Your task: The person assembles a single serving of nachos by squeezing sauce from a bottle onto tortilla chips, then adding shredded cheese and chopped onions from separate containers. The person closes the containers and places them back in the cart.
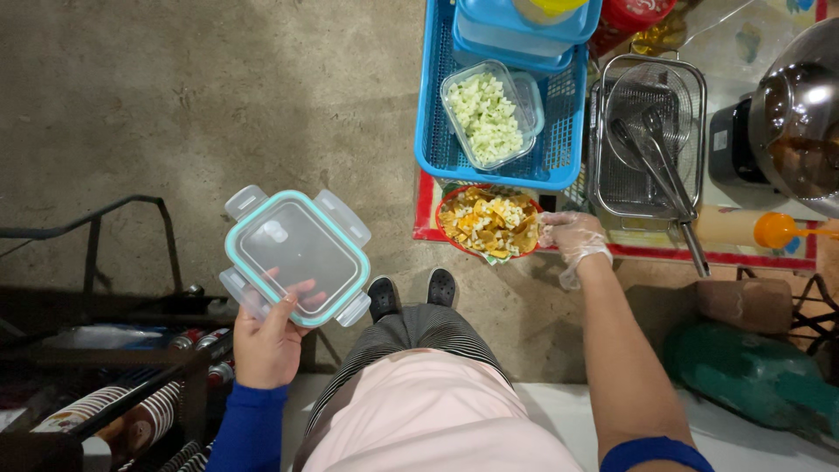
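While pinched by its near edge in the left hand (266, 345), thumb on top and fingers visible through the plastic beneath, hangs above the concrete floor (175, 105), well apart from the desk (425, 214): a clear snap-lock lid (297, 256) with a teal seal and four hinged flaps. Probably light and stiff across the flat panel, though smooth enough to slip from damp fingers; best held by the rim between two flaps, as here, not by a flap, since those likely swing on their hinges. Over at the desk's front edge, closed on the right rim of a red plate (489, 223), the right hand (572, 238) in a thin clear glove. Heaped on that plate, over what looks like a green liner, diced yellow and white pieces, loose and likely to spill if tilted; seems heavier than the lid, so better carried level, with support under the base and not just a grip on the rim. Glove probably slick on a glossy rim. Just behind the plate, a blue basket (437, 131) holding a clear tub of chopped pale green vegetable (489, 114). Right of that, a wire fry basket (647, 140) with a skimmer and tongs inside, and an orange-capped squeeze bottle (752, 229) lying near the wrist.
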